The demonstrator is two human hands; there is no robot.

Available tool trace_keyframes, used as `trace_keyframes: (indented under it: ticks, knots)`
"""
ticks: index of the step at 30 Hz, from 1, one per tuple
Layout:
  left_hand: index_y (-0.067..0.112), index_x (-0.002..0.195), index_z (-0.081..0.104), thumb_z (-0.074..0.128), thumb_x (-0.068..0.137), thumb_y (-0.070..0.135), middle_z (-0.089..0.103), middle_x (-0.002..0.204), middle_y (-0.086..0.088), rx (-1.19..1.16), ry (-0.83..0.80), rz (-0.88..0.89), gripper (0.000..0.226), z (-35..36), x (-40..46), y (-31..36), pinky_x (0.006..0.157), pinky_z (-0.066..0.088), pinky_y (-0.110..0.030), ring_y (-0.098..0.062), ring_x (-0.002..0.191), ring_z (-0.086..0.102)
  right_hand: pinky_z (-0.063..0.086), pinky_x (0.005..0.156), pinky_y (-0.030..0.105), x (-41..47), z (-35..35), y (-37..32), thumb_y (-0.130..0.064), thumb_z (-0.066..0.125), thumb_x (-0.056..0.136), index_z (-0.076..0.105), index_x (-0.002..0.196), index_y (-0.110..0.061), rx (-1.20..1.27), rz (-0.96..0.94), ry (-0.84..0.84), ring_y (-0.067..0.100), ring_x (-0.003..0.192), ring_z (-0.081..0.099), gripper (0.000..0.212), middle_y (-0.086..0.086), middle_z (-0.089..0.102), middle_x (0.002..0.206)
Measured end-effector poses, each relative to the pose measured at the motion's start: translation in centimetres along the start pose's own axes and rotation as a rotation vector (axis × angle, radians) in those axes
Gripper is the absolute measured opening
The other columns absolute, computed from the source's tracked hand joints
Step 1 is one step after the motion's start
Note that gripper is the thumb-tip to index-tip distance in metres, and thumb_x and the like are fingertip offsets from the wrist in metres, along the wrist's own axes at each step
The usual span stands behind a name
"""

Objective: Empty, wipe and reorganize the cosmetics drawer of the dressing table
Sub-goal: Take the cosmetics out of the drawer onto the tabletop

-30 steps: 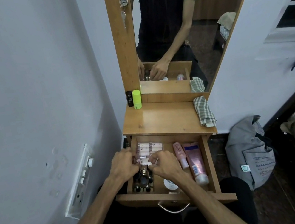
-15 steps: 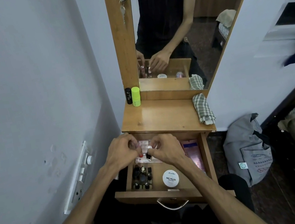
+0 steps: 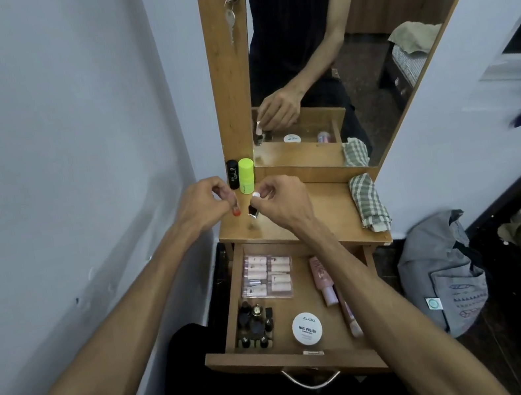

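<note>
The wooden drawer stands pulled out below the dressing table top. Inside lie a pack of pink tubes, a cluster of dark small bottles, a white round nail polish remover tub and pink tubes on the right. Above the tabletop's left end, my left hand pinches a small red nail polish bottle. My right hand holds a small dark bottle with a white cap beside it.
A black stick and a lime-green stick stand at the tabletop's back left by the mirror. A checked cloth lies on the right end. A grey bag sits on the floor at right. The wall is close on the left.
Both hands lifted out of the drawer, each with a small bottle, and moved up over the tabletop's left end. The pack of pink tubes and pink tubes are now uncovered.
</note>
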State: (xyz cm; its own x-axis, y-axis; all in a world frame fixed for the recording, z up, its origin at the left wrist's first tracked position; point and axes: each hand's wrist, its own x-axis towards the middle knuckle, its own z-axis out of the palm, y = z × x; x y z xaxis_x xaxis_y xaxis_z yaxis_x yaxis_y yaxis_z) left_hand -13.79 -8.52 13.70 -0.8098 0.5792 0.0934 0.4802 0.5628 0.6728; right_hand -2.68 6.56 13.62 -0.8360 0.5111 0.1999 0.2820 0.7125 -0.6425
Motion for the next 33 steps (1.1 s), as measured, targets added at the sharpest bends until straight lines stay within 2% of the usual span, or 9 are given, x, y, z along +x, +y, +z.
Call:
trace_keyframes:
  ticks: [5,9,14,17,19,21,27,33]
  knots:
    - [0.028,0.081,0.069,0.074,0.082,0.023,0.067,0.078,0.019,0.056,-0.011,-0.004,0.007,0.1,3.3,-0.8,0.064,0.047,-0.027,-0.007,0.081,0.063,0.052,0.069,0.028,3.1,1.1,-0.6,-0.033,0.070,0.076,0.079,0.094,-0.023,-0.036,0.022,-0.041,0.015,0.083,0.071,0.023,-0.009,0.075,0.084]
    - [0.026,0.088,0.071,0.071,0.087,0.026,0.069,0.084,0.014,0.082,0.005,0.008,0.001,0.8,5.3,-1.5,0.070,0.052,-0.030,-0.012,0.083,0.064,0.055,0.076,0.033,4.7,2.3,-1.0,-0.032,0.069,0.081,0.078,0.099,-0.023,-0.079,0.013,-0.090,0.022,0.091,0.071,0.022,-0.007,0.077,0.093]
    - [0.027,0.090,0.071,0.069,0.087,0.033,0.070,0.086,0.014,0.090,0.004,-0.004,0.007,1.6,6.9,-2.4,0.079,0.059,-0.040,-0.014,0.083,0.065,0.053,0.076,0.035,5.7,3.5,-1.0,-0.028,0.067,0.089,0.077,0.101,-0.020,-0.155,-0.038,-0.117,0.028,0.092,0.068,0.018,-0.001,0.075,0.098]
    - [0.027,0.091,0.071,0.069,0.086,0.034,0.071,0.085,0.014,0.068,0.015,-0.007,0.008,1.9,7.4,-2.6,0.079,0.059,-0.042,-0.014,0.083,0.066,0.048,0.070,0.033,5.9,3.8,-0.8,-0.025,0.066,0.091,0.075,0.100,-0.015,-0.187,-0.080,-0.092,0.029,0.087,0.067,0.016,0.003,0.074,0.095]
    - [0.026,0.092,0.072,0.070,0.086,0.033,0.071,0.085,0.013,0.068,0.024,-0.003,0.009,2.0,7.6,-2.7,0.080,0.060,-0.042,-0.014,0.083,0.066,0.045,0.067,0.032,6.0,3.9,-0.7,-0.024,0.065,0.091,0.074,0.096,-0.014,-0.201,-0.091,-0.079,0.030,0.084,0.066,0.015,0.005,0.073,0.093]
    - [0.026,0.094,0.072,0.071,0.087,0.034,0.071,0.086,0.013,0.069,0.029,0.000,0.010,2.1,7.7,-2.7,0.079,0.060,-0.042,-0.013,0.083,0.066,0.049,0.069,0.033,6.1,3.9,-0.5,-0.025,0.065,0.091,0.074,0.096,-0.013,-0.203,-0.094,-0.070,0.030,0.083,0.067,0.015,0.005,0.073,0.092]
    - [0.023,0.102,0.072,0.075,0.087,0.037,0.072,0.089,0.009,0.073,0.035,0.006,0.021,2.4,7.4,-3.0,0.079,0.061,-0.041,-0.013,0.082,0.066,0.054,0.075,0.034,5.6,4.1,-0.5,-0.025,0.065,0.089,0.072,0.121,-0.021,-0.176,-0.075,-0.063,0.029,0.091,0.070,0.034,0.001,0.077,0.095]
    - [0.024,0.107,0.070,0.077,0.085,0.032,0.067,0.082,0.015,0.040,0.056,-0.022,0.025,2.2,6.0,-3.1,0.079,0.060,-0.037,-0.010,0.081,0.065,0.056,0.076,0.035,4.3,3.6,-0.4,-0.022,0.066,0.087,0.073,0.119,-0.024,-0.151,-0.059,-0.062,0.028,0.094,0.071,0.033,-0.003,0.077,0.092]
